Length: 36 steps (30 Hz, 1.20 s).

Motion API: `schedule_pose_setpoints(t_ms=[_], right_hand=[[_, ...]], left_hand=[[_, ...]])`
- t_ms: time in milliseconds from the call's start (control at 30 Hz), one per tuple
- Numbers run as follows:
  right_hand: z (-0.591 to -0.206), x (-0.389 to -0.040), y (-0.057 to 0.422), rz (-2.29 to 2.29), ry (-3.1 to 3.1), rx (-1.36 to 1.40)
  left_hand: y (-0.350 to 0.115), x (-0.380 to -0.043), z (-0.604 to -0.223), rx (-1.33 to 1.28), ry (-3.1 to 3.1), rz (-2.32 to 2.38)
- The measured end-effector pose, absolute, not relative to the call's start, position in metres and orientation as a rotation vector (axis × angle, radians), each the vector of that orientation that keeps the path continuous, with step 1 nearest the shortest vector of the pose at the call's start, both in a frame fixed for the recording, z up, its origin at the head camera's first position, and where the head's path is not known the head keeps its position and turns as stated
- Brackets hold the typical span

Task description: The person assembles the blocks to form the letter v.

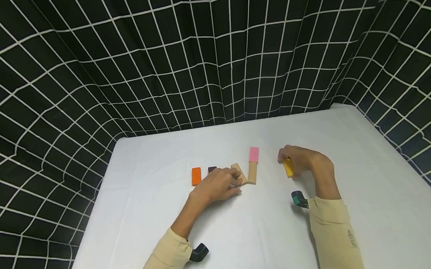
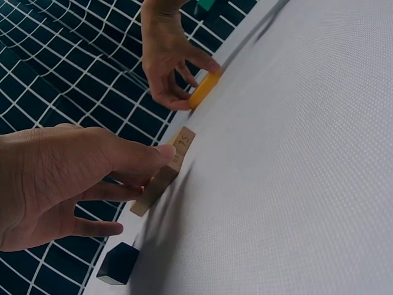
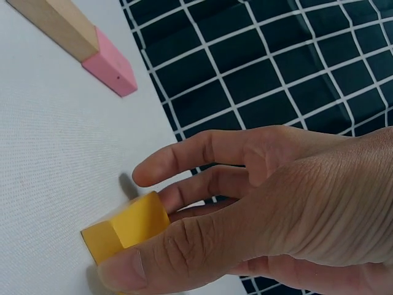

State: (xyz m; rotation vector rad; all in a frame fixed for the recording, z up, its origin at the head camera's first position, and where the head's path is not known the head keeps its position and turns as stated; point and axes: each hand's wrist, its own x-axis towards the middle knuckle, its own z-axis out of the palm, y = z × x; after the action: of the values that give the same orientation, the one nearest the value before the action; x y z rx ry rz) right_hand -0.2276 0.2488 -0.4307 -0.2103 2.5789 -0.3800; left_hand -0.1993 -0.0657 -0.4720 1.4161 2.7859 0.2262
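My left hand pinches a plain wooden block between thumb and fingers, and dark markings show on the block near the thumb. Its near end lies by the foot of a second wooden block, the two angled apart like a V. A pink block sits end to end with that second one, at its far end. Farther right, my right hand holds a yellow block, thumb on one side and fingers on the other. Partly hidden behind the left hand is a black block.
An orange block lies on the white table, left of the black one. Dark wrist devices are worn at both sleeves. A black curtain with a white grid stands round the back and sides.
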Motion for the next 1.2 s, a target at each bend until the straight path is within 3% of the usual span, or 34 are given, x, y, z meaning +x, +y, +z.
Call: schedule_pose_setpoints(t_ms=[1200], right_hand=[[-0.392,-0.209,0.256,-0.455,2.681,-0.288]], left_hand=[[-0.063,-0.198,-0.471,1.371,2.781,0.262]])
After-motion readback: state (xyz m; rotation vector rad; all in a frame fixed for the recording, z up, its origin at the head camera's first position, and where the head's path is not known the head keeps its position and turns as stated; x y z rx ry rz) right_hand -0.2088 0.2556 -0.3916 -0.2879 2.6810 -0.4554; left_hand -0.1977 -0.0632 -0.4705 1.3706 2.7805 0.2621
